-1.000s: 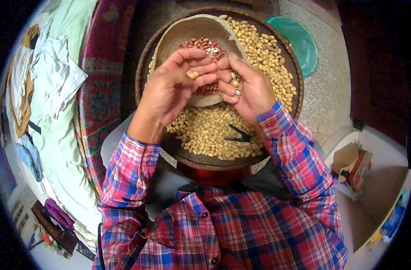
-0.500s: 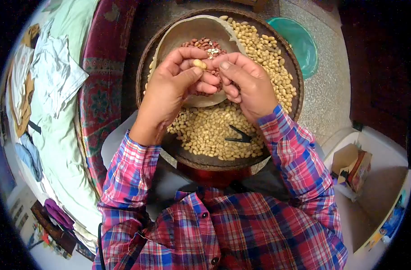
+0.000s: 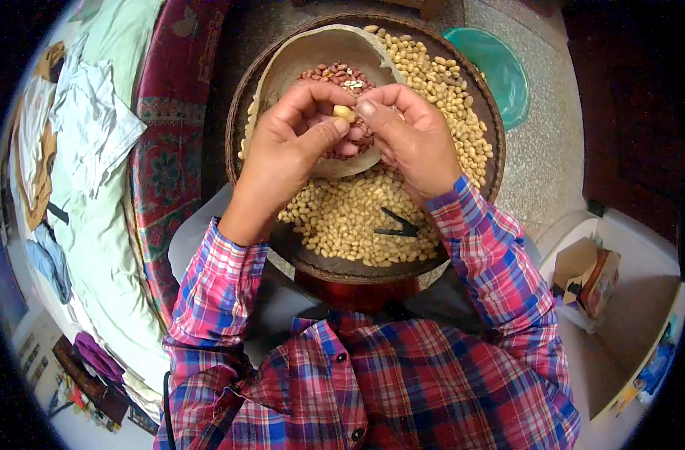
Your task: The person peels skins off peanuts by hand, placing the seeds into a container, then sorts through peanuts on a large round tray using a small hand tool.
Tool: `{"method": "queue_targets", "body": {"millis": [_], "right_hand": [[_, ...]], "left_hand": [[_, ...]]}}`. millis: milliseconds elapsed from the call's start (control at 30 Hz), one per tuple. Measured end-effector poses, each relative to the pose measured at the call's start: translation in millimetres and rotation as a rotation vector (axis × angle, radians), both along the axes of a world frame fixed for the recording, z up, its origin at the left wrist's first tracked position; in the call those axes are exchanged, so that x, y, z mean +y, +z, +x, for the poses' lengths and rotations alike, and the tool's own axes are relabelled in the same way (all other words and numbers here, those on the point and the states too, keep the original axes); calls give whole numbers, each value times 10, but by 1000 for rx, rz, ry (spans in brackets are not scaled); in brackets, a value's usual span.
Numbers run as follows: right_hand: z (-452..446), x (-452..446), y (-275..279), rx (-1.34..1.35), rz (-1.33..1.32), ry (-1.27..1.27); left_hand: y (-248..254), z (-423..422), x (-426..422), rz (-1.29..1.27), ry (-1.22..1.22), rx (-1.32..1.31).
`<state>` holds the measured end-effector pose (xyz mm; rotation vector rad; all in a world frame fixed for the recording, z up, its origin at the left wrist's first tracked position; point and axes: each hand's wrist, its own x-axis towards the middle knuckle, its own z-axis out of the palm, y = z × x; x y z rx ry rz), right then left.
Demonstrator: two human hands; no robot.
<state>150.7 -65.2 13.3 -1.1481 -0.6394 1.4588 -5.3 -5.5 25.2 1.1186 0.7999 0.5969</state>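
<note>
Between the thumb and index finger of my left hand [image 3: 293, 131] is a pale unshelled peanut [image 3: 344, 113]. My right hand [image 3: 413, 135] is closed in a pinch close beside the peanut, thumb against the index finger; whatever lies between those fingertips is hidden. Both hands are above a beige, wide-mouthed bowl [image 3: 286, 64], which holds shelled red peanut kernels [image 3: 335, 73]. The bowl rests in a round, dark woven tray [image 3: 237, 112] with many unshelled peanuts [image 3: 342, 214] spread around it. A black V-shaped tool [image 3: 397, 223] lies on the peanuts below my right hand.
Behind the tray at the right stands a green basin [image 3: 500, 75]. A bed with pale green bedding [image 3: 102, 240] and clothes [image 3: 95, 124] runs along the left. At the lower right is a white container [image 3: 635, 300] with a cardboard box [image 3: 578, 266] inside.
My left hand has brought the peanut slightly right, nearer the right fingertips. The peanut now looks turned more end-on. The tray and the black tool have stayed put.
</note>
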Motion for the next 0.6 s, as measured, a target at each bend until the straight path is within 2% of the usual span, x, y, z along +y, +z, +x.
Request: {"method": "queue_targets", "body": {"millis": [167, 333, 367, 433, 600], "right_hand": [[7, 0, 9, -15, 21, 79], [40, 17, 69, -8, 47, 151], [39, 18, 56, -9, 48, 150], [27, 13, 11, -218, 118, 79], [-18, 8, 30, -183, 150, 31]], "left_hand": [[23, 0, -10, -15, 29, -69], [-31, -45, 23, -189, 29, -163], [-54, -57, 29, -188, 28, -163], [-99, -75, 32, -383, 18, -249], [-103, -34, 11, -371, 32, -323]]}}
